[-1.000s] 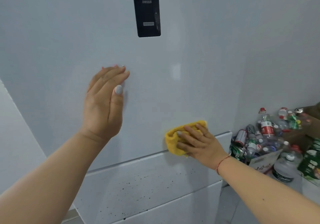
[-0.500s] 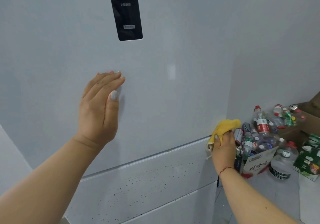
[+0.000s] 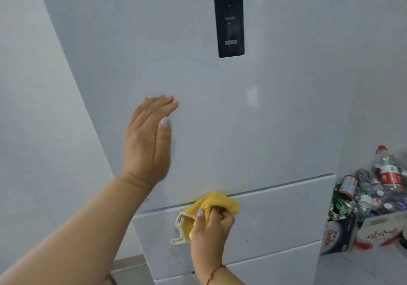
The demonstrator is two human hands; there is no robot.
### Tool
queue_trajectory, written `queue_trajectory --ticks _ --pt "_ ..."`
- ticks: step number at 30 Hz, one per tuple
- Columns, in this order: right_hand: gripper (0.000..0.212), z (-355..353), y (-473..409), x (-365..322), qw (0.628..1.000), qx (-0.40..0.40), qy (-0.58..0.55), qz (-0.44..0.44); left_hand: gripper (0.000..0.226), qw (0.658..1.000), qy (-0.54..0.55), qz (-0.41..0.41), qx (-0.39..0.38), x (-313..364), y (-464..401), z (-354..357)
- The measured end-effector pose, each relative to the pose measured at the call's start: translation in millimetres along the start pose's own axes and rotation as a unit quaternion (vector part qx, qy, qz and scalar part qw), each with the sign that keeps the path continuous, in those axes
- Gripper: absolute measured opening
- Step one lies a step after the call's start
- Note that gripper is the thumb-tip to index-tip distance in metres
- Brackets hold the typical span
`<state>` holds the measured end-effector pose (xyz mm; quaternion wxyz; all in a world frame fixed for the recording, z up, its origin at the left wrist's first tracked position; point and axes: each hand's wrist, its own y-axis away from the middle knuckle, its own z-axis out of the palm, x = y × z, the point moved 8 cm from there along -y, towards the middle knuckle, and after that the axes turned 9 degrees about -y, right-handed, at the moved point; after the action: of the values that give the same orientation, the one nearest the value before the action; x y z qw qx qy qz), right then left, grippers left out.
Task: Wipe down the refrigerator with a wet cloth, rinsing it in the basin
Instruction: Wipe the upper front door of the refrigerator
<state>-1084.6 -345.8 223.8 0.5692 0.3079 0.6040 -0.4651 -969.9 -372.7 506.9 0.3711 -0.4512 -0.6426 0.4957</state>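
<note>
The white refrigerator [image 3: 275, 130] fills the view, with a black control panel [image 3: 230, 18] high on its upper door. My left hand [image 3: 148, 143] lies flat with straight fingers against that door. Lower down, my right hand [image 3: 209, 231] grips a bunched yellow cloth [image 3: 218, 204] with a white edge. The cloth touches the seam between the upper door and the drawer front [image 3: 286, 216] below it. Dark specks dot the drawer front. No basin is in view.
A heap of empty plastic bottles and cans [image 3: 372, 194] sits in cardboard boxes [image 3: 339, 236] on the floor right of the refrigerator. A pale wall [image 3: 33, 130] stands close on the left, another behind the bottles.
My right hand swept the cloth to the refrigerator's right edge, then back left along the seam to below my left hand. It now bunches the cloth instead of pressing it flat. My left hand stayed put.
</note>
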Motion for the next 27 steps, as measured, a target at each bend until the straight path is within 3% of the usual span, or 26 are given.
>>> queue_trajectory --ticks 8,11,14,17,20,22,27 --pt "0.031 118.0 91.0 -33.6 0.977 -0.195 0.052 0.065 0.048 0.995 -0.066 -0.078 0.005 -65.0 24.4 -90.0" --pt "0.031 145.7 107.8 -32.5 0.959 -0.251 0.02 0.13 0.049 0.993 -0.064 -0.102 0.0 -77.5 33.0 -108.2" --pt "0.032 160.1 121.9 -30.4 0.908 -0.338 -0.087 0.231 0.049 0.99 -0.046 -0.133 -0.012 -86.1 42.2 -120.5" --pt "0.028 145.0 129.4 -45.8 0.814 -0.398 -0.254 0.339 0.046 0.977 -0.014 -0.211 -0.031 -96.6 56.3 -133.4" --pt "0.038 117.7 122.2 -65.9 0.731 -0.407 -0.39 0.386 0.043 0.939 0.031 -0.333 -0.079 -113.8 81.9 -136.6" --pt "0.043 101.7 117.5 -76.2 0.696 -0.398 -0.441 0.404 0.04 0.91 0.076 -0.394 -0.104 -119.7 98.4 -133.3" --pt "0.04 70.2 110.8 -100.5 0.679 -0.384 -0.489 0.39 0.022 0.798 0.145 -0.552 -0.195 -102.2 146.3 -111.3"
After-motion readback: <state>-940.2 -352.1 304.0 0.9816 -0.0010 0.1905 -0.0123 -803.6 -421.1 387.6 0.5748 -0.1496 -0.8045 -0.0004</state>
